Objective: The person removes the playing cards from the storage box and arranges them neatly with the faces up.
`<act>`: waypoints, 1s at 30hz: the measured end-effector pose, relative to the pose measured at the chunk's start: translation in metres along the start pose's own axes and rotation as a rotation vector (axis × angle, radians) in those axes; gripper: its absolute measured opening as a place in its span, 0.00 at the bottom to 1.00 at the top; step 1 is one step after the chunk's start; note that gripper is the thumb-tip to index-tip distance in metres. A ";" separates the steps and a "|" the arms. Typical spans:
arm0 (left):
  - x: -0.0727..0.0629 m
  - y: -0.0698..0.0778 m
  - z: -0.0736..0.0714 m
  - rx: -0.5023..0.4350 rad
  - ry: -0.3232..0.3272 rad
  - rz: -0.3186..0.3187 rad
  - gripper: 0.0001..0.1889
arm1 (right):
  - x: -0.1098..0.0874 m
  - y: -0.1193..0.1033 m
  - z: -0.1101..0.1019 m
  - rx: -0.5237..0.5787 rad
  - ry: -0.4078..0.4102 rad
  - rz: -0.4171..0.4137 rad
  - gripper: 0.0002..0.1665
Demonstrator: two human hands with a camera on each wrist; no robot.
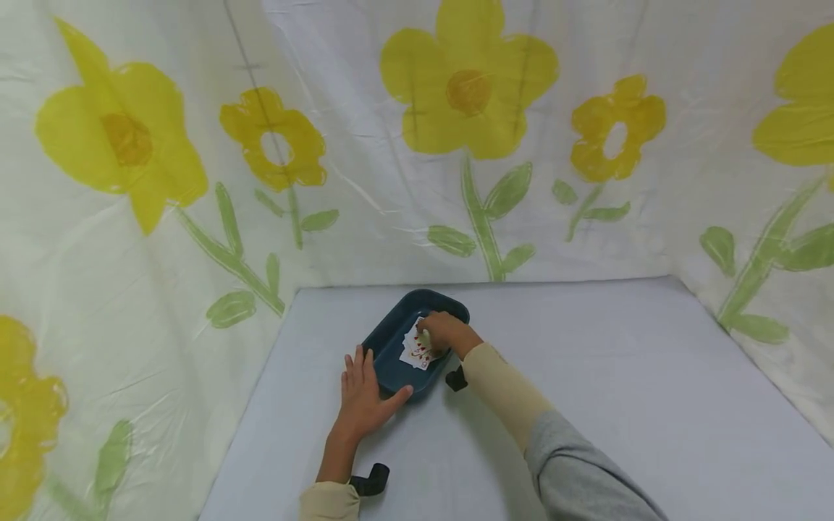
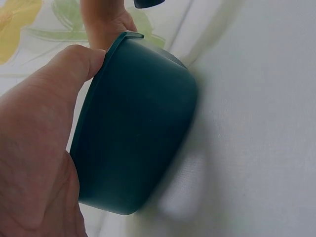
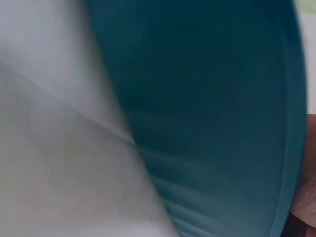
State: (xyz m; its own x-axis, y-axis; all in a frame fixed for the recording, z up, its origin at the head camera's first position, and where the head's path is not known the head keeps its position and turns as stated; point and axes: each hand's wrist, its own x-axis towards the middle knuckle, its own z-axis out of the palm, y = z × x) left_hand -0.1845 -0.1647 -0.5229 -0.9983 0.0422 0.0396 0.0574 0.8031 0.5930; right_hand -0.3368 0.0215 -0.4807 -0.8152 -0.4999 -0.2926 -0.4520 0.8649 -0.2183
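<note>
A dark teal plastic tray [image 1: 391, 369] stands aslant near the table's far edge. Several white playing cards with red marks [image 1: 414, 356] lie fanned inside it. My left hand [image 1: 362, 405] rests at the tray's near left corner, fingers spread and thumb along the rim. In the left wrist view, the thumb [image 2: 81, 61] touches the rim of the tray [image 2: 133, 128]. Over the far right rim reaches my right hand [image 1: 446, 331], fingers down at the cards. Its fingertips are mostly hidden, so a grip is unclear. The tray's outer wall [image 3: 207, 98] fills much of the right wrist view.
A pale cloth covers the table [image 1: 586, 376]. Behind it hangs a white curtain [image 1: 365, 145] painted with yellow flowers. A black wrist camera [image 1: 371, 480] sticks out beside the left wrist, another black piece [image 1: 456, 379] below the right wrist.
</note>
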 end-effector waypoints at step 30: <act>-0.003 0.003 0.000 0.021 0.036 0.009 0.62 | -0.012 0.015 0.019 0.026 0.480 -0.213 0.07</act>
State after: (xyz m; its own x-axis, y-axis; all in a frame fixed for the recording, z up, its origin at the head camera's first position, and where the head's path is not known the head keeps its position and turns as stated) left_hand -0.1816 -0.1622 -0.5208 -0.9968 0.0282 0.0745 0.0661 0.8153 0.5752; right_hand -0.3265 0.0397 -0.4981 -0.7831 -0.5819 0.2193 -0.6216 0.7420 -0.2510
